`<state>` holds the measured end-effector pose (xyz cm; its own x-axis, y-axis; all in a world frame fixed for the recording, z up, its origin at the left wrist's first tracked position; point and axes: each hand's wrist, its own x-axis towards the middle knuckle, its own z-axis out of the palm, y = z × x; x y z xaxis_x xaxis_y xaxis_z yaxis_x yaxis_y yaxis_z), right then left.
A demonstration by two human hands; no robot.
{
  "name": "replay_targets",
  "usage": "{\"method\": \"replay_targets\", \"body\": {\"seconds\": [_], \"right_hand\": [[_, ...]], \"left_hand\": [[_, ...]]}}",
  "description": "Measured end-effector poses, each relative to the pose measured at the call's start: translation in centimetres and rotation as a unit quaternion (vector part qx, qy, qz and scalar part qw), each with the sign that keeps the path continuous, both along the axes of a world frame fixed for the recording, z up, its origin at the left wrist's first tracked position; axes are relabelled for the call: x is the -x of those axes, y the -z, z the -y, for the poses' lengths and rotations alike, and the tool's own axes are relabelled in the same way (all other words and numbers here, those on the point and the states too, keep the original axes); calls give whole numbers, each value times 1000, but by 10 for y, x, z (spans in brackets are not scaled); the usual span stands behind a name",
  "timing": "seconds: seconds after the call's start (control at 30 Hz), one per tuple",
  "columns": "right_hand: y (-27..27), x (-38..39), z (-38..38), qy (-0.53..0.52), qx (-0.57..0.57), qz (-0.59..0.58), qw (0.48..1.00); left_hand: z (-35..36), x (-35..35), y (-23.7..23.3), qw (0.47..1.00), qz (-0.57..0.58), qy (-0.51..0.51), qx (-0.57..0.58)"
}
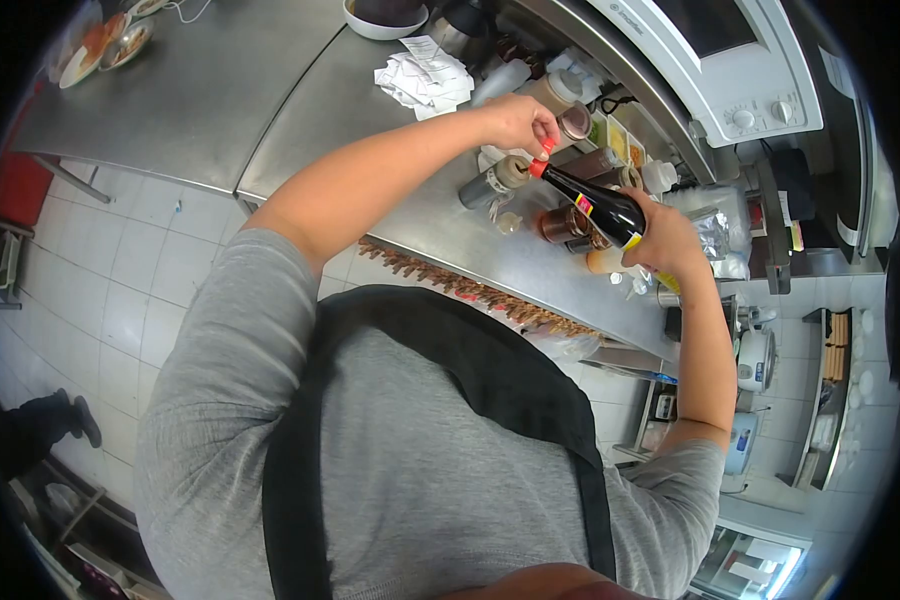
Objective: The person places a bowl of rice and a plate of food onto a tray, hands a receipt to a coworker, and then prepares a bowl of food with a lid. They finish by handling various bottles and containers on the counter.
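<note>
My right hand (670,238) is wrapped round the body of a dark glass sauce bottle (595,205) with a yellow and red label. The bottle lies tilted in the air over the steel counter, its neck pointing towards my left hand (518,122). Fingers of that hand pinch the red cap (547,147) at the bottle's mouth. Just below the neck stands a squeeze bottle (485,186) with dark contents. Jars of dark red sauce (560,224) and other bottles crowd the counter under and behind the bottle.
Crumpled paper slips (425,80) lie on the steel counter (310,120). A white microwave (760,110) sits on the shelf above. Plastic containers (710,225) are stacked at the right. Dirty plates (82,65) are at the far left, and a person's legs (45,425) show behind.
</note>
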<state>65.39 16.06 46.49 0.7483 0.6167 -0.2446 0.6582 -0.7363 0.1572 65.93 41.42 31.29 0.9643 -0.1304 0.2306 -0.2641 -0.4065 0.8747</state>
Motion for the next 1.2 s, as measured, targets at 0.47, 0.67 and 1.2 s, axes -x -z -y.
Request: {"method": "replay_targets", "body": {"seconds": [0.47,0.67,1.2], "right_hand": [[-18,-2,-24,-69,106,105,986],[-24,1,-34,-84,138,139,977],[-31,4,-46,-115,170,184,961]], "left_hand": [[-9,8,7,999,21,-23,23],[-9,7,13,998,16,-8,57],[-11,10,17,998,9,-24,54]]}}
